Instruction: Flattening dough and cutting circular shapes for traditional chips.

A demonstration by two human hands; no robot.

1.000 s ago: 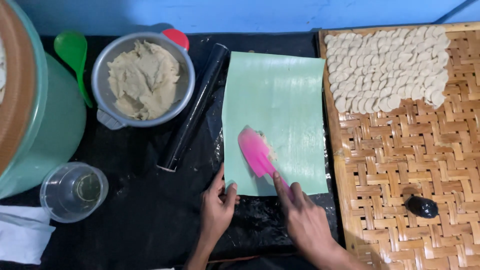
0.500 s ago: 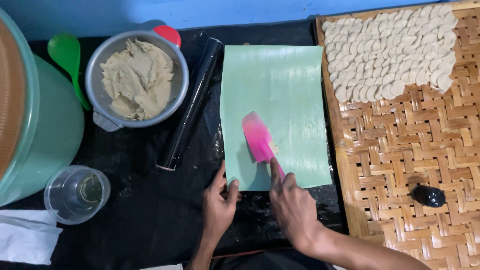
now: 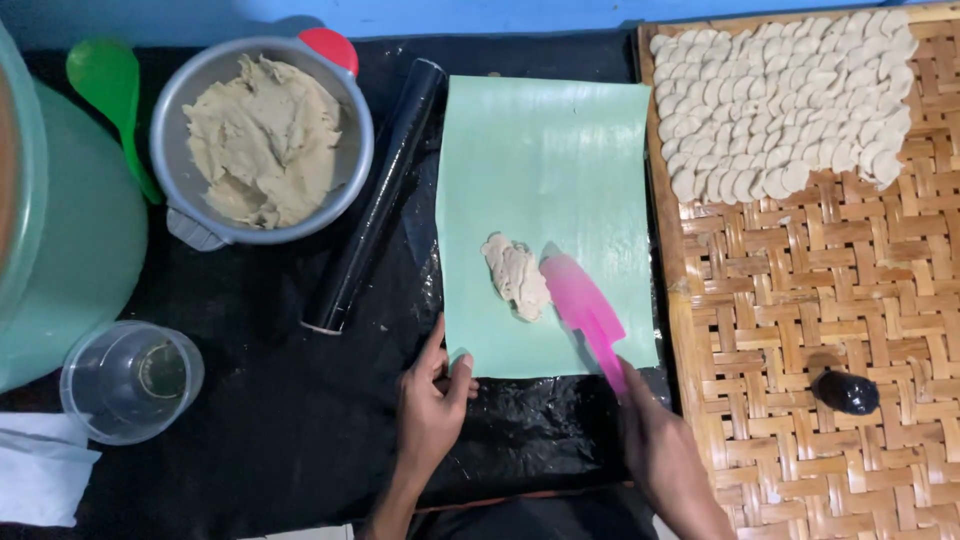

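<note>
Step in hand: dough is being laid and spread on the green sheet (image 3: 545, 180); a pale dough lump (image 3: 516, 276) sits low on the sheet, a little left of centre.
Right hand: the right hand (image 3: 668, 462) has its fingers wrapped round the handle of the pink spatula (image 3: 580, 305), whose blade lies flat on the sheet and touches the lump's right edge.
Left hand: the left hand (image 3: 432, 408) holds nothing; its fingers are loose, and the thumb and fingertips press on the sheet's near left corner to pin it to the bench (image 3: 270, 420).
Next move, as I judge it: the blade looks set to press and drag the lump thin. That would call for flat, even pressure while the corner stays pinned, or the sheet may slide on the black covering.
Since half a second ago: the lump was not to be seen then, the blade lying where it now rests. The spatula now sits to the right of it, and the left hand is at the same corner.
Nearby: a metal bowl of dough (image 3: 262, 140) and a black rolling pin (image 3: 378, 195) lie left of the sheet. A woven tray (image 3: 800, 330) with cut dough pieces (image 3: 785, 100) stands on the right.
</note>
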